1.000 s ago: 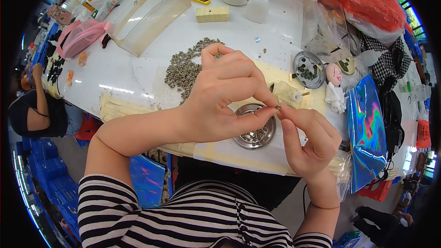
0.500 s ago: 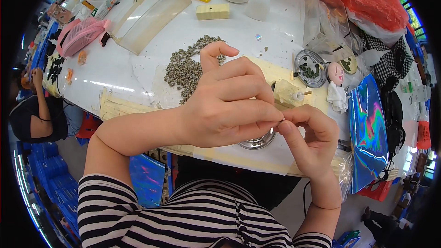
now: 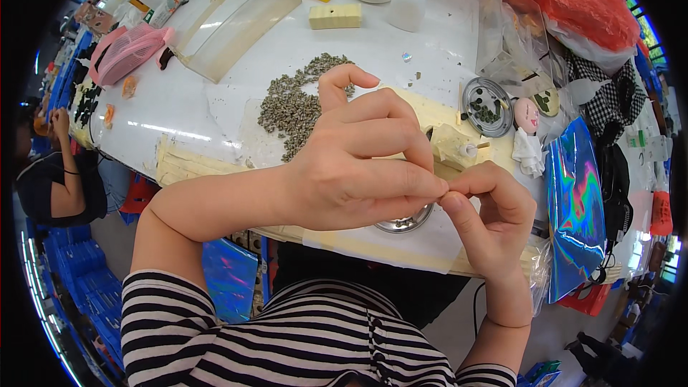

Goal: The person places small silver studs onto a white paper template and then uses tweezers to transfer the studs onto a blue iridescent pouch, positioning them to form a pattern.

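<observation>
My left hand (image 3: 365, 154) reaches across from the left, its thumb and index finger pinched together. My right hand (image 3: 494, 211) meets it fingertip to fingertip, also in a pinch. Whatever lies between the fingertips is too small and covered to make out. Just below them, partly hidden by my left hand, a shiny metal dish (image 3: 405, 225) holds a few small bits. Behind my left wrist spreads a pile of small grey-green metallic pieces (image 3: 290, 107). A pale yellowish block with a small nozzle (image 3: 453, 149) stands just beyond the fingertips.
To the right are a round metal tin with dark green pieces (image 3: 487, 106), a pink oval object (image 3: 526, 115), a white tissue (image 3: 528, 154) and an iridescent blue sheet (image 3: 575, 197). Farther back stand a squeeze bottle (image 3: 408, 7), a yellow block (image 3: 335, 16) and a clear plastic tray (image 3: 240, 25).
Both hands have shifted slightly to the right, still pinched together. The small dark bit that showed between the fingertips is now covered.
</observation>
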Demonstrator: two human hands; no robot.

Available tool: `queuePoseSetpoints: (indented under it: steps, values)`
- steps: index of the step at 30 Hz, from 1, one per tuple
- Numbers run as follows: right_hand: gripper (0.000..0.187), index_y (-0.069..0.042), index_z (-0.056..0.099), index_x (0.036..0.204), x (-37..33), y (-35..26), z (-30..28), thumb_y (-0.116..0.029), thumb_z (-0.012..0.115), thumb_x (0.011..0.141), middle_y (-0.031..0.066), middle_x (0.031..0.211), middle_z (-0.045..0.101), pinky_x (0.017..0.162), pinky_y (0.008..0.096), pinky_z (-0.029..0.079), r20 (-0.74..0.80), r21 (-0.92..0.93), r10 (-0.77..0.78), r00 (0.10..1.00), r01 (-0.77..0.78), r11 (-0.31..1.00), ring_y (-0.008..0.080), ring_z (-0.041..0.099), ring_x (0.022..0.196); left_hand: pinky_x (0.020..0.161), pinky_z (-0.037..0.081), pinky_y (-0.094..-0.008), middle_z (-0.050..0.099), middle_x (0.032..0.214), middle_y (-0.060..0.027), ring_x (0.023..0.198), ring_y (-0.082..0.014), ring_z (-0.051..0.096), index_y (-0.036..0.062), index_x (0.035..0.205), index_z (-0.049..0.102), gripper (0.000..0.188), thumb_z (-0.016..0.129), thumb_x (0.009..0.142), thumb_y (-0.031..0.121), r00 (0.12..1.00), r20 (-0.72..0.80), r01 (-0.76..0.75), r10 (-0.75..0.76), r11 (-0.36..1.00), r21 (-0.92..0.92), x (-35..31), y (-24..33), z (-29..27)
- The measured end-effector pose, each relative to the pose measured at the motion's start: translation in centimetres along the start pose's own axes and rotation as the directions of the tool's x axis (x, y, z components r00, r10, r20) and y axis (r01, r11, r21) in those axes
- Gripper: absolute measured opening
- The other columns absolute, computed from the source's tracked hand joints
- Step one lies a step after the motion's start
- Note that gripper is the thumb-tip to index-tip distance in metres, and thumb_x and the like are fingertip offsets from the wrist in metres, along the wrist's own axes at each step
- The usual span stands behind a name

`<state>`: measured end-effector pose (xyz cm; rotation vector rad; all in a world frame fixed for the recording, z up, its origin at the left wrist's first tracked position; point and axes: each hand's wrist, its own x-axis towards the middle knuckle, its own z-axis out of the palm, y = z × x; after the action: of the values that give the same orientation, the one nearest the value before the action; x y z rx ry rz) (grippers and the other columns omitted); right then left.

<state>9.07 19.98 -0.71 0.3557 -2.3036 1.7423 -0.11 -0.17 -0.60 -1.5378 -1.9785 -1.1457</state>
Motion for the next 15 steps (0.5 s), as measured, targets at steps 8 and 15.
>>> queuePoseSetpoints:
  steps: [8, 15]
  values:
    - [0.017, -0.001, 0.069, 0.084, 0.18, -0.27, 0.83, 0.001, 0.081, 0.072, 0.0089, 0.072, 0.066, 0.052, 0.0273, 0.046, -0.03, -0.525, -0.423, 0.906, 0.346, 0.777, 0.0194, 0.062, 0.06, 0.089, 0.028, -0.0409, 0.061, 0.08, 0.01, 0.077, -0.0129, 0.056, 0.0188, 0.081, 0.073, 0.024, 0.084, 0.061, 0.01, 0.999, -0.028, 0.022, -0.02, 0.998, 0.062, 0.01, 0.08, 0.72]
    - [0.012, 0.001, 0.069, 0.085, 0.2, 0.26, 0.57, 0.005, 0.075, 0.076, 0.01, 0.073, 0.067, 0.054, 0.0261, 0.047, -0.096, -0.407, -0.378, 0.921, 0.31, 0.859, 0.0192, 0.062, 0.06, 0.09, 0.029, -0.036, 0.061, 0.08, 0.0082, 0.078, -0.0137, 0.056, 0.0171, 0.082, 0.072, 0.018, 0.082, 0.069, 0.01, 0.982, 0.063, 0.187, -0.178, 0.964, -0.191, 0.15, -0.28, 0.08]
